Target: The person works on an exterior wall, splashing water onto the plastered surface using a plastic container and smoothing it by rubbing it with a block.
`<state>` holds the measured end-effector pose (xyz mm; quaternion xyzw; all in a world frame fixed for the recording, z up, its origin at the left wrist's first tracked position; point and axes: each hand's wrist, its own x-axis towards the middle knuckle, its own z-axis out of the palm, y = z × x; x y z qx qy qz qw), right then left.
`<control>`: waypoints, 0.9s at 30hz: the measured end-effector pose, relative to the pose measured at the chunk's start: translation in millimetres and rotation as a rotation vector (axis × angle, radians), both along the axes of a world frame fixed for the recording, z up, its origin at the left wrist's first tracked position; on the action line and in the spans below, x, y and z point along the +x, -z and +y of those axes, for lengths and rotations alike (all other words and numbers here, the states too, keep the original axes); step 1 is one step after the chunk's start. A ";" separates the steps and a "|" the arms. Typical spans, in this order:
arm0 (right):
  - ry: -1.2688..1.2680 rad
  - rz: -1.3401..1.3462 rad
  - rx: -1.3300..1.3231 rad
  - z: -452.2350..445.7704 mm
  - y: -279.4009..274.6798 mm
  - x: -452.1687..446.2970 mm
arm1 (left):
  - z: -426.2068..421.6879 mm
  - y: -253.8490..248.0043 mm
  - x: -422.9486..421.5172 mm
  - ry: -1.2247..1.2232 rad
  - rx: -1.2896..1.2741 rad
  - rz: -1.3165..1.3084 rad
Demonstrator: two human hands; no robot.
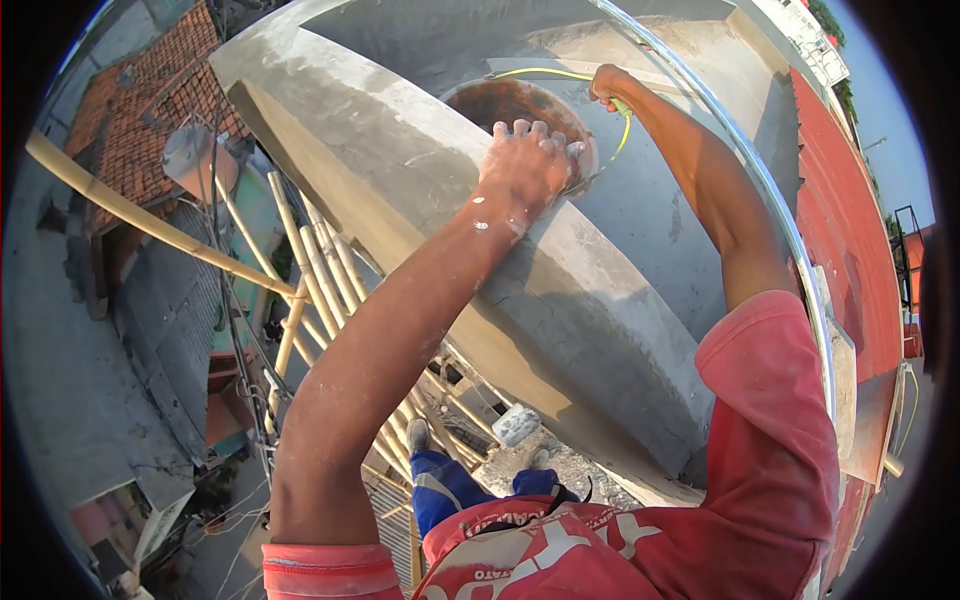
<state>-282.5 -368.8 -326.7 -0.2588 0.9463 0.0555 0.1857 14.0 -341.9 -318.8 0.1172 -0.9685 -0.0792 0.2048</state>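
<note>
My left hand (530, 160), dusted with pale powder, rests with curled fingers on the top edge of the grey concrete wall (600, 265); what its fingers hold, if anything, is hidden. My right hand (607, 88) is closed round a thin yellow-green cord (628, 125), farther out over the inner side of the wall. The cord loops left from this hand, and a darker strand runs down towards my left hand. Behind my left hand lies a round reddish-brown basin (520, 103), partly covered by it.
A curved metal tube (735, 130) arcs past my right arm. Bamboo poles (320, 270) stand at the left, one long pole (150, 215) crossing them. Below are rooftops and hanging wires. A red metal roof (845, 230) lies right. My feet are beside a grey block (515, 425).
</note>
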 end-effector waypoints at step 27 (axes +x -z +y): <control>-0.181 -0.164 -0.897 -58.3 -243.1 84.6 | 5.1 -11.0 1.7 -0.052 0.108 -0.122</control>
